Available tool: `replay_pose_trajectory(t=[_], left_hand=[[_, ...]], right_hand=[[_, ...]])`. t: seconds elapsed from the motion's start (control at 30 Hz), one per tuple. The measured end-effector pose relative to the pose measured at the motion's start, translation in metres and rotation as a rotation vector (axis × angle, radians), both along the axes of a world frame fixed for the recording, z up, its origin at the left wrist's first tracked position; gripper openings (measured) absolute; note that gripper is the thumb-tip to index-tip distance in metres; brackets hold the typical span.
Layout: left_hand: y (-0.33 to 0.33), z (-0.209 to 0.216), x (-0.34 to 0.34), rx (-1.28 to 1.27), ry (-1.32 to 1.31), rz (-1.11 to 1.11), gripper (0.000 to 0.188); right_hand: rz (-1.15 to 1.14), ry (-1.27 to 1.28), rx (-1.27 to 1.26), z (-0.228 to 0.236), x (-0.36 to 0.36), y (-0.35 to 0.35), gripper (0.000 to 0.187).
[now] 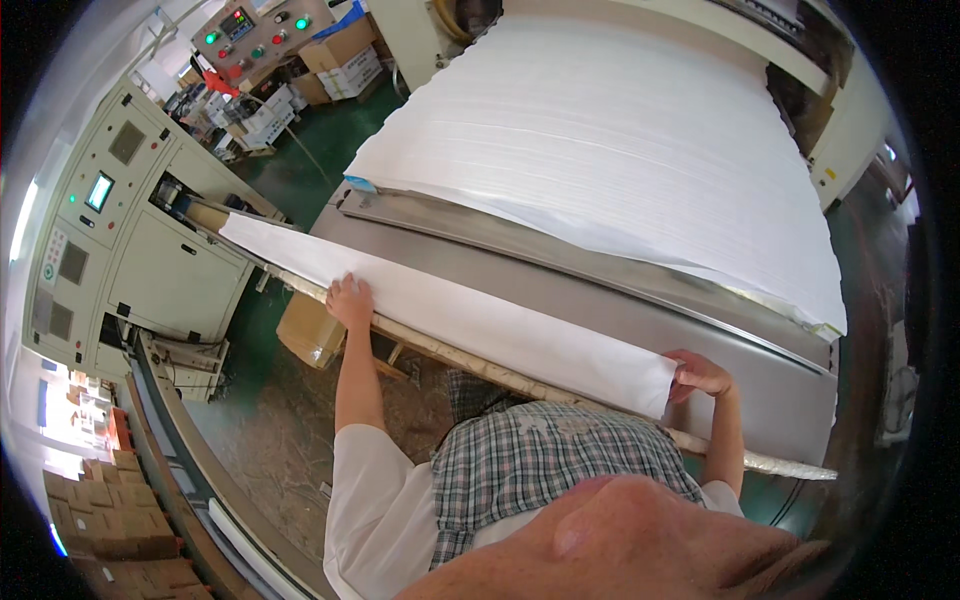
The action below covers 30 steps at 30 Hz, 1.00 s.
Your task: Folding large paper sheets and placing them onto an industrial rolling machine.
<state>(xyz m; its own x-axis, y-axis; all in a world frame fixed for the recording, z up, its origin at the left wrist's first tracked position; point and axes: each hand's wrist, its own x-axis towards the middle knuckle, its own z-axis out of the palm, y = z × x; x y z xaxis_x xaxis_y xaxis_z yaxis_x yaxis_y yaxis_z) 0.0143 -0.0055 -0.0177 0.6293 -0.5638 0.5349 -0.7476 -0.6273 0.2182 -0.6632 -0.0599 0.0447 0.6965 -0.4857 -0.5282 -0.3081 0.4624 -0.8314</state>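
A long, narrow strip of folded white cloth (480, 310) lies along the near edge of a grey metal table (440, 258). My left hand (350, 300) rests on the strip's near edge toward its left part, fingers stretched out and spread. At the strip's right end, my right hand (697, 375) has its fingers curled around the end edge, and some fingertips are hidden. Beyond the strip, a broad stack of white layered sheets (600, 130) with wavy edges covers the machine bed, behind a raised metal bar (590, 265).
A wrapped rail (470, 362) runs along the table's front, close to my apron. Control cabinets (160, 270) stand at left, and a button panel (255, 40) hangs at the far left. A cardboard box (310, 330) sits on the floor below. Stacked cartons (115, 510) fill the lower left.
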Motion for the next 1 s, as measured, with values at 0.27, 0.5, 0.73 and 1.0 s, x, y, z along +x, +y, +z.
replay_pose_trajectory(t=[0.27,0.5,0.73,1.0], left_hand=[[-0.001,-0.001,-0.001,0.008,-0.004,0.014,0.034],[0.001,-0.003,-0.001,0.002,-0.036,0.006,0.034],[0.000,0.001,-0.005,-0.001,-0.020,0.008,0.033],[0.000,-0.002,-0.004,-0.007,-0.034,0.006,0.033]], right_hand=[[-0.005,0.039,-0.068,0.005,0.010,0.006,0.083],[-0.016,0.132,-0.051,0.006,0.013,0.007,0.082],[0.032,0.302,-0.168,-0.001,0.026,0.000,0.074],[0.025,0.308,-0.174,-0.005,0.027,0.001,0.075]])
